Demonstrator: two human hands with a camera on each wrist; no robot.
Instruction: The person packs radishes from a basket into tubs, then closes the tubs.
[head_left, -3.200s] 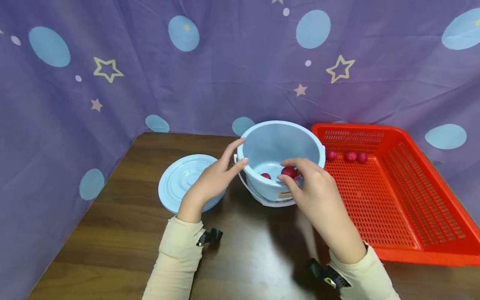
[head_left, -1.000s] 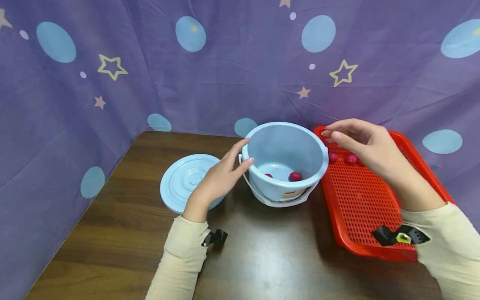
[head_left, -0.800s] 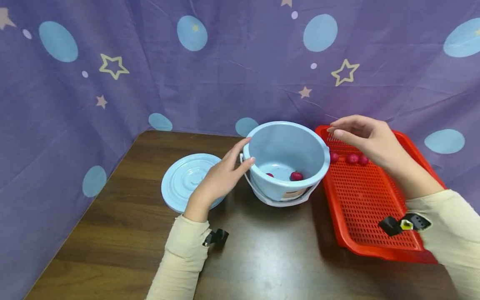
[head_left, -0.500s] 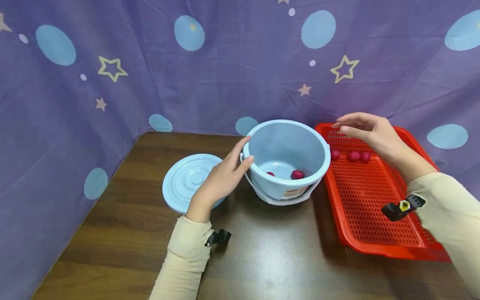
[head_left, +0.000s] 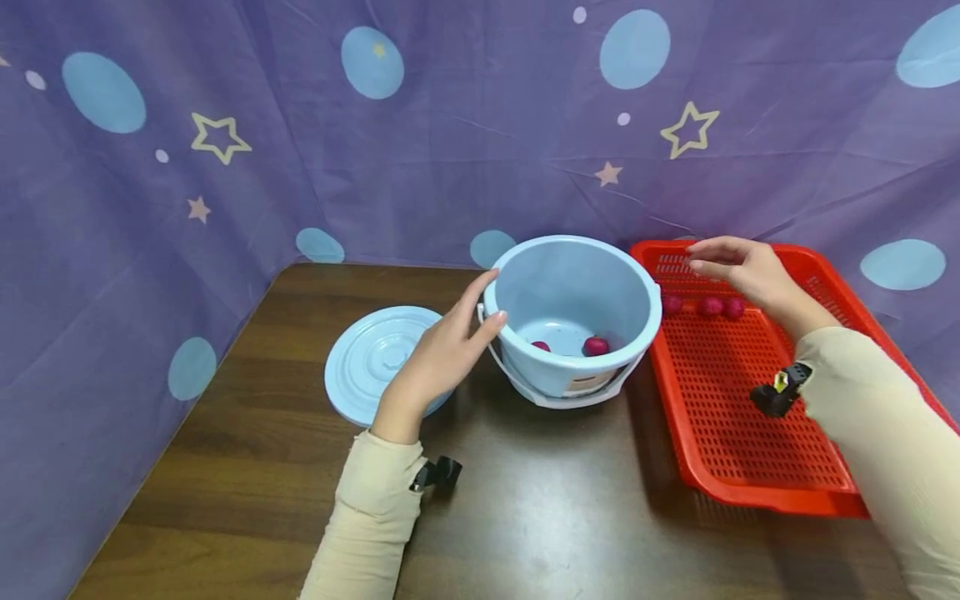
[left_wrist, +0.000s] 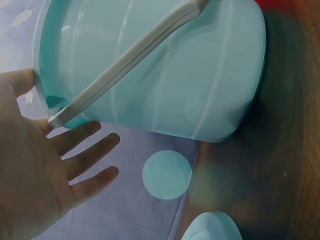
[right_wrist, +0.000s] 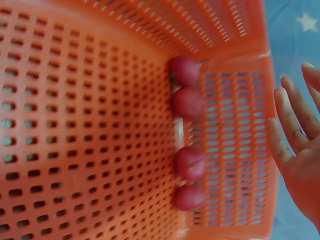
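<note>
My left hand touches the left rim of a light blue bucket with thumb and forefinger spread along it. The other fingers are straight below the rim in the left wrist view, near the bucket's pale handle. Two round red radishes, one of them a whole radish, lie on the bucket's floor. Over the far end of a red plastic basket, my right hand hovers with loosely bent fingers, holding nothing. Several radishes lie in a row along the basket's end wall, apart from the hand.
A round light blue lid lies on the wooden table, left of the bucket and partly behind the left hand. Close behind the table hangs a purple curtain printed with stars and ovals. The basket stands just right of the bucket.
The right hand held a radish inside the bucket and let it go there. It has since moved right and lowered over the basket. The left hand stays at the rim.
</note>
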